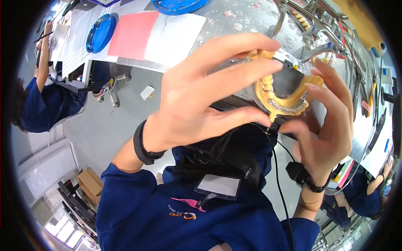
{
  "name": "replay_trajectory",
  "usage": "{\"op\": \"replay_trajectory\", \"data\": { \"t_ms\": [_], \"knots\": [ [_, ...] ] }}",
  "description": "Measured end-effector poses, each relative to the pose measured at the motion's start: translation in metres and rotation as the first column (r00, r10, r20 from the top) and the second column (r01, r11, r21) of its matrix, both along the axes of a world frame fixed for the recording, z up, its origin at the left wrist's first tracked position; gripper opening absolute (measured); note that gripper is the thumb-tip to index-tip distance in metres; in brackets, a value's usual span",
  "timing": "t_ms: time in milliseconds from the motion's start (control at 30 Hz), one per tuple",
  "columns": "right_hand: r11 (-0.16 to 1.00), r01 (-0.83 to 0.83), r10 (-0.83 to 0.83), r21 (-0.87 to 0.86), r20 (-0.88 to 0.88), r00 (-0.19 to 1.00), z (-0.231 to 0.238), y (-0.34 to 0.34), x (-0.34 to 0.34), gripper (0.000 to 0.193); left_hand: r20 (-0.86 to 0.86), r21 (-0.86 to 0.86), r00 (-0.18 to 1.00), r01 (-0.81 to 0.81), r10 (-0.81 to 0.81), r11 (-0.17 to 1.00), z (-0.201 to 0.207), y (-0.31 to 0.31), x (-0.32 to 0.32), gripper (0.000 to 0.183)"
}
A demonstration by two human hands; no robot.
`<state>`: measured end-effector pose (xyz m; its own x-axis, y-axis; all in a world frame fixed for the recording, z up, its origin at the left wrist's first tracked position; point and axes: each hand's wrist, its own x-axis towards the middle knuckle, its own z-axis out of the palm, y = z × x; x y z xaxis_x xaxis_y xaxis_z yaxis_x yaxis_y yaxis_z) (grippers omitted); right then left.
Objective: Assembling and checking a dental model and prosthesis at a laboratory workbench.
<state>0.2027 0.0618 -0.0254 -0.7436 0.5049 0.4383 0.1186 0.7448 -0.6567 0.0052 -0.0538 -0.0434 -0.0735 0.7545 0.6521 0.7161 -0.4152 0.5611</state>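
Observation:
A yellow horseshoe-shaped dental cast (289, 100) is held up in front of me over the bench's near edge. A shiny metallic or clear band runs along its curved arch. My left hand (197, 88) grips the cast's left side, fingers bent over its upper left end and thumb by the lower edge. My right hand (326, 113) curls round the right side, with fingertips on the right end and the thumb close to the bottom. Part of the cast's left arm is hidden behind my left fingers. A black band circles each wrist.
On the grey bench (238, 21) lie a pink sheet (132, 35), a white sheet (173, 39) and blue round trays (100, 33). Metal dental articulators (310, 39) and hand tools crowd the right. A co-worker (50, 100) sits at left, another (364, 192) at lower right.

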Motion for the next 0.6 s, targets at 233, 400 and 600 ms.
{"op": "replay_trajectory", "data": {
  "t_ms": [233,400,600],
  "knots": [
    [0.990,0.003,-0.007,0.143,0.030,1.000,-0.005,-0.014,0.000,0.054,0.076,0.083,0.997,-0.004,-0.002,0.997,-0.012,0.003,0.007,0.050],
    [0.992,0.000,0.001,0.129,-0.009,1.000,-0.013,-0.015,0.001,0.046,0.061,0.119,0.998,-0.010,0.002,0.993,-0.015,0.005,0.007,0.050],
    [0.982,-0.016,0.014,0.188,0.013,1.000,-0.015,-0.012,0.005,0.039,0.049,0.109,0.999,-0.004,-0.002,0.994,-0.015,0.004,0.006,0.049]
  ]
}}
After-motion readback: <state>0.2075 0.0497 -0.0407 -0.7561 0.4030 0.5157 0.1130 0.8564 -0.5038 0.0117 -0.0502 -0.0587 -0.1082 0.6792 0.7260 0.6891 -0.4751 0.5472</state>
